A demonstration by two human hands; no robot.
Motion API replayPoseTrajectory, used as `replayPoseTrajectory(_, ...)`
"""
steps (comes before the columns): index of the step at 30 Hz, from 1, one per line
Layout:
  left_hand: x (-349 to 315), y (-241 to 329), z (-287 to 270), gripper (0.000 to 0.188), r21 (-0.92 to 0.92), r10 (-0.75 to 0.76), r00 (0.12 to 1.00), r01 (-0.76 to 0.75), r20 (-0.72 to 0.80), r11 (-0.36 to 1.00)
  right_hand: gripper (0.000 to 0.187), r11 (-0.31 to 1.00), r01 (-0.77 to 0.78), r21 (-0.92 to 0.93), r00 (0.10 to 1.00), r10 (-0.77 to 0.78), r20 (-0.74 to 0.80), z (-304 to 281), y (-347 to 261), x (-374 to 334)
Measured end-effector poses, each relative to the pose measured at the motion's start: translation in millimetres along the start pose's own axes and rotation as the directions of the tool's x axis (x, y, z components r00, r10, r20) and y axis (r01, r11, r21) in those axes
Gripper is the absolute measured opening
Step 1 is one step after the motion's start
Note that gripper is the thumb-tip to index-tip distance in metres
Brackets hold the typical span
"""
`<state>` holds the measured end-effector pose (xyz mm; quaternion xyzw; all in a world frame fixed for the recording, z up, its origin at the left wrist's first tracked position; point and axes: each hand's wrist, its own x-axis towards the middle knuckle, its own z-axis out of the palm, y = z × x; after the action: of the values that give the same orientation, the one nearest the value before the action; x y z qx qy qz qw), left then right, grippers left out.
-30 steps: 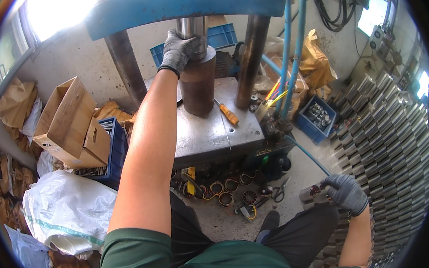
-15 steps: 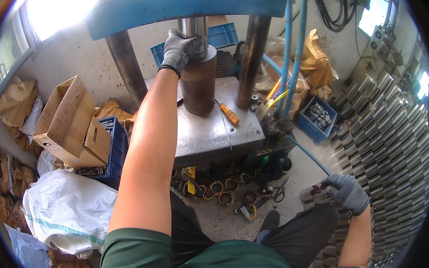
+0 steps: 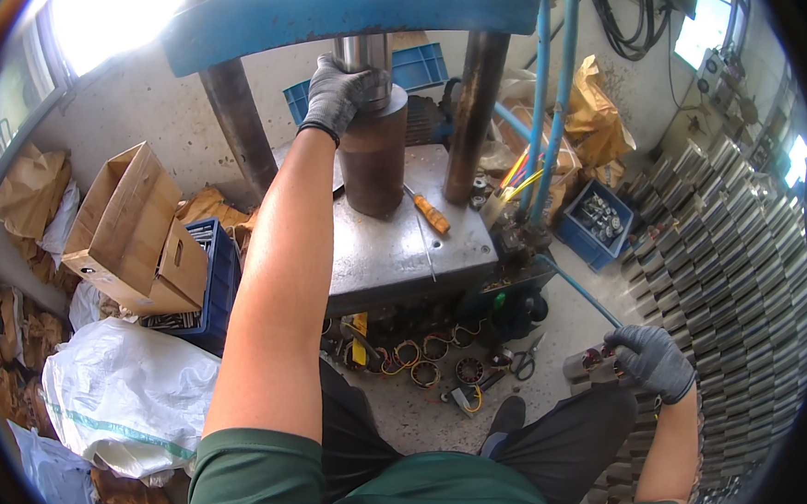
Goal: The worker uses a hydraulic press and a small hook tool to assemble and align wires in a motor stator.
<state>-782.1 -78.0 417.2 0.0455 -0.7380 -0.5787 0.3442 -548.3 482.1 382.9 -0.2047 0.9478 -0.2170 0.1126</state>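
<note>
My left hand (image 3: 338, 94), in a grey glove, reaches up under the press's blue crossbeam (image 3: 352, 19). Its fingers wrap round a shiny metal cylinder (image 3: 380, 87) on top of a thick brown steel block (image 3: 373, 157). That round block stands upright on the press's metal table (image 3: 376, 254). At the lower right my right hand (image 3: 652, 363), also gloved, is closed on the end of a long blue lever (image 3: 579, 287). An orange-handled screwdriver (image 3: 433, 215) lies beside the block. The glove hides part of the shiny cylinder.
Steel columns (image 3: 239, 123) flank the block. Stacked metal cylinders (image 3: 729, 278) fill the right side. A blue bin of parts (image 3: 596, 224) stands behind the lever. Wound copper rings (image 3: 425, 373) lie under the table. A cardboard box (image 3: 130, 232) and white sack (image 3: 126, 394) are at left.
My right hand and the lever's end have risen very slightly in the picture. My left hand has stayed on the shiny cylinder.
</note>
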Motion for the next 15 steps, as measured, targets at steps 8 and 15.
replayPoseTrajectory(8, 6, -4, -4, 0.073, 0.075, -0.007, 1.000, 0.008, -0.015, 0.997, 0.027, 0.989, -0.089, 0.116, 0.995, 0.083, 0.054, -1, -1, 3)
replayPoseTrajectory(15, 5, -6, 9, 0.085, -0.053, 0.134, 0.990, -0.136, -0.037, 0.989, 0.017, 0.957, 0.167, -0.238, 0.853, -0.261, -0.453, -22, -6, 46)
